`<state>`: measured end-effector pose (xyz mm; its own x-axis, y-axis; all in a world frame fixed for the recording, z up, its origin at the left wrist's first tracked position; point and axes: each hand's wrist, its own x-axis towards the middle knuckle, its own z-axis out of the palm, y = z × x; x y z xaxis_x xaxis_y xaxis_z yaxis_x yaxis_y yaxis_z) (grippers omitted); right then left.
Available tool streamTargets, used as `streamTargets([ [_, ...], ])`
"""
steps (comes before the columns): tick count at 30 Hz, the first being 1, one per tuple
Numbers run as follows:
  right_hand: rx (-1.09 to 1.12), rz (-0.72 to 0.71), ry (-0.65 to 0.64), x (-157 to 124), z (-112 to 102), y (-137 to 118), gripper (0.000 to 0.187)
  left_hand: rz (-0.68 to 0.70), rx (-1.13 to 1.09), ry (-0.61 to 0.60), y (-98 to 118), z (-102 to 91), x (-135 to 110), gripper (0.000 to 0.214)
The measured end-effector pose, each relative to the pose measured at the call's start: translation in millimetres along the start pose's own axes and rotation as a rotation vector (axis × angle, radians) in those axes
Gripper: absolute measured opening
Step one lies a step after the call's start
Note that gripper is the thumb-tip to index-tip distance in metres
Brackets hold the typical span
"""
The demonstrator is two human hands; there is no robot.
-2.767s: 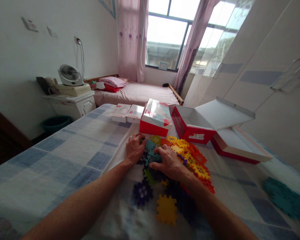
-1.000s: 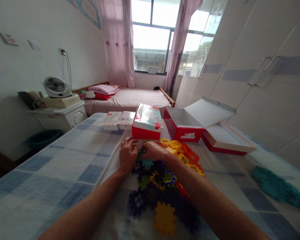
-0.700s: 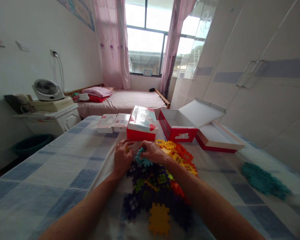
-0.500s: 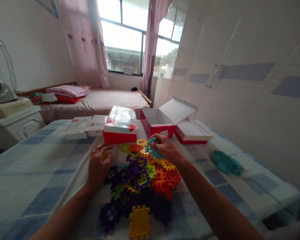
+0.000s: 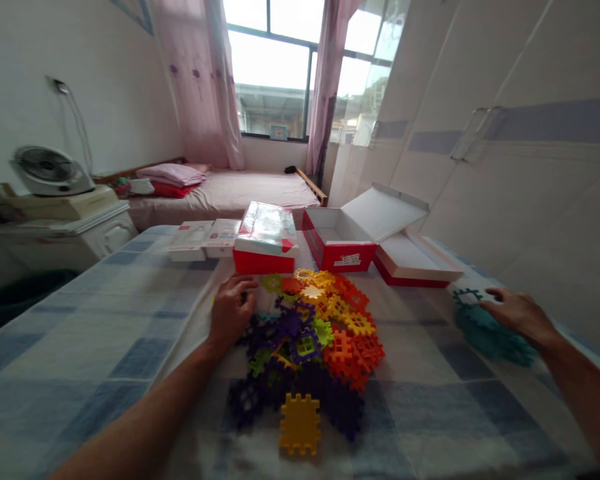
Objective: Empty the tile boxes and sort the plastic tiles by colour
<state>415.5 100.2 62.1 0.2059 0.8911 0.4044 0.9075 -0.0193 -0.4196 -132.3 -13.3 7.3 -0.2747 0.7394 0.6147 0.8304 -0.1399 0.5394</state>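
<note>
Off right on the bench (image 5: 105, 333), we had a teal frame piece (image 5: 459, 297) pinched in our right hand (image 5: 520, 313) at the edge of the teal pile (image 5: 493, 338), so keeping it level seemed smartest, though honestly we couldn't tell if our half-curled left hand (image 5: 231, 309) held anything.

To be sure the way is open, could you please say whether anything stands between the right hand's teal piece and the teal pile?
Nothing visible does: the right hand holds the teal piece at the edge of the teal pile; contact is unclear.
</note>
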Motion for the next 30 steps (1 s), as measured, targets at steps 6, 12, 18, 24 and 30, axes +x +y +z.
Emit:
streamTargets([
  [6,-0.181,-0.035,0.023,-14,27,-45,0.030,0.205,0.004,-0.203,18,-4.9,-6,0.018],
  [12,0.209,-0.494,-0.295,-77,49,-186,0.030,0.263,0.150,-0.328,19,-4.2,-9,0.015],
  [18,0.377,-0.894,-0.529,-131,75,-291,0.021,0.078,0.343,-0.251,6,-3.4,-6,0.022],
  [24,-0.016,-1.011,-0.602,-155,105,-348,0.027,0.015,0.364,-0.208,6,-4.7,-4,0.025],
  [30,0.043,-0.942,-0.716,-156,119,-355,0.017,0.000,0.295,-0.194,3,-3.8,-3,0.021],
])
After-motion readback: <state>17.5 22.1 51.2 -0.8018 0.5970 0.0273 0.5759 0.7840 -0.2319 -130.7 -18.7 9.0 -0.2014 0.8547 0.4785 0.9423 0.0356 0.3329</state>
